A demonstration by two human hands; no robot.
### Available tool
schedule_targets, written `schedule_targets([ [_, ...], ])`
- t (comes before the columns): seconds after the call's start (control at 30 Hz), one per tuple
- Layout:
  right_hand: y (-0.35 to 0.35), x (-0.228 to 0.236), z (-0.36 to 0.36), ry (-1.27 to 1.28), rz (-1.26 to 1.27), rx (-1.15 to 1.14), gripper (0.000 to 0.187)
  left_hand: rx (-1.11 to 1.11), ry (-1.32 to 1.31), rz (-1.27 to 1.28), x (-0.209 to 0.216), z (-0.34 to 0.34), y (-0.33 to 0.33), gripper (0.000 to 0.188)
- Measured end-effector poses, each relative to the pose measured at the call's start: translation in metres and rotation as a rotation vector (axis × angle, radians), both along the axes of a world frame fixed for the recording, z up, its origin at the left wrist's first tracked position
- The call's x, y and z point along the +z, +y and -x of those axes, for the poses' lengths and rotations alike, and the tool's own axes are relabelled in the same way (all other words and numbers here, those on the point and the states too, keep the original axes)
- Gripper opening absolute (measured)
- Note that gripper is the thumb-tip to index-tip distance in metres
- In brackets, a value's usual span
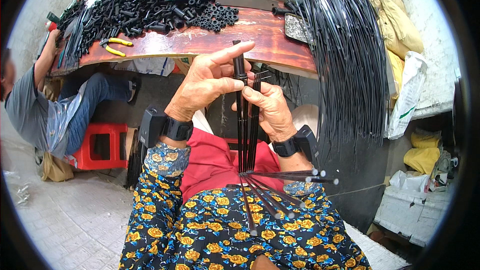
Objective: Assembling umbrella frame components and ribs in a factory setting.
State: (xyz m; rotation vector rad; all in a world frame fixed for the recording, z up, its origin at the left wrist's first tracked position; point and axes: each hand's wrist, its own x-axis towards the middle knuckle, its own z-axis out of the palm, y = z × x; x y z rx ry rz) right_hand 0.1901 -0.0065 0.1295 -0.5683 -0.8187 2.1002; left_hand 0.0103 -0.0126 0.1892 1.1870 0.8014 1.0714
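Flowered shirt (215,242) fills the bottom, nearest the camera, with splayed pale-tipped ends of a rod bundle (242,145) crossing in front of it. Bench (270,32) ahead, beyond the hands: heap of black tube parts (145,5), small pile of black rings (215,18), yellow-handled pliers (117,49) near the front edge. Long black strands (350,65) hang over the bench's right end, yellow sacks (395,17) beside them. Co-worker (25,110) at left, red stool (97,146) there too.

Both forearms come up from below, wrists bent inward, hands close together between lap and bench. Left hand (207,77) partly curled, thumb pinching the upright black tube (238,60) at the bundle's top, index finger extended past it. Right hand (270,105) curled around the rods, thumb near the left thumb; its finger contacts are partly hidden.
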Motion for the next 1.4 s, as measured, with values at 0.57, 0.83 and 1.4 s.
schedule_targets([
  [0.57,-0.008,0.011,-0.002,-0.005,0.025,-0.034,0.019,0.085,-0.051,0.019,0.007,-0.009,-0.005,0.076],
  [0.83,-0.008,0.014,0.001,-0.014,0.007,-0.051,0.019,0.032,-0.028,0.007,0.01,-0.004,-0.002,0.072],
  [1.4,-0.007,-0.001,0.002,-0.069,-0.135,-0.122,0.02,0.275,0.026,-0.08,0.004,-0.031,-0.004,0.071],
])
